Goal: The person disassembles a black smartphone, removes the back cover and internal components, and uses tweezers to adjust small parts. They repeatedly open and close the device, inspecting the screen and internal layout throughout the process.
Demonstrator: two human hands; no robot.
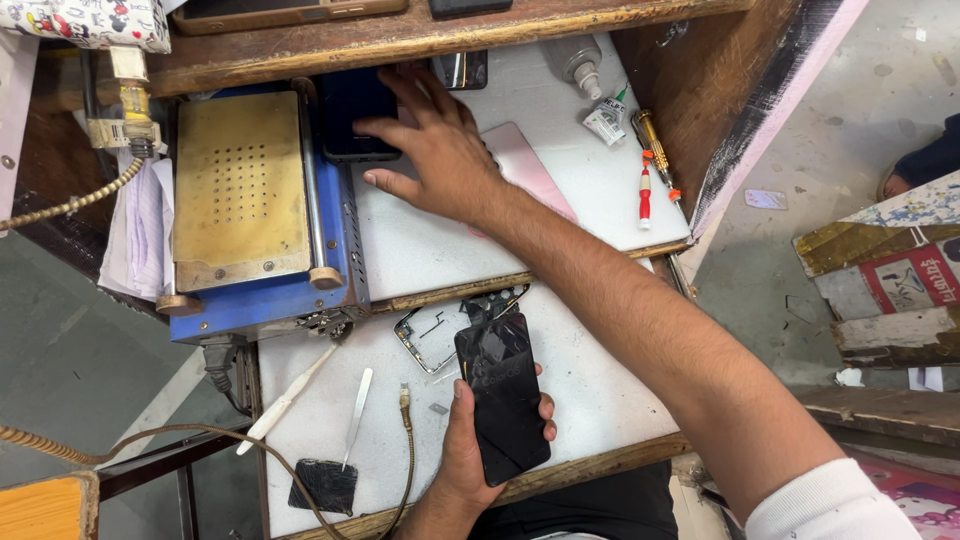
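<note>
My left hand (pixel 470 450) holds a black phone screen panel (pixel 503 395) over the lower white board, thumb on its left edge and fingers wrapped round its right edge. The panel's glossy face points up. My right hand (pixel 435 150) reaches across the upper white board (pixel 600 190) on a bare forearm with a white sleeve. Its spread fingers lie on a dark phone (pixel 350 110) that rests against the blue machine; the thumb stays clear below it. A bare phone frame (pixel 425 335) lies just above the panel.
A blue heating machine with a brass plate (pixel 240 180) stands at the left. A white plastic pry tool (pixel 285 400), a thin metal tool (pixel 358 415), a black pad (pixel 325 485) and a braided cable (pixel 405 440) lie nearby. A glue tube (pixel 607 115), screwdrivers (pixel 645 195) and a pink sheet (pixel 535 170) sit at the right.
</note>
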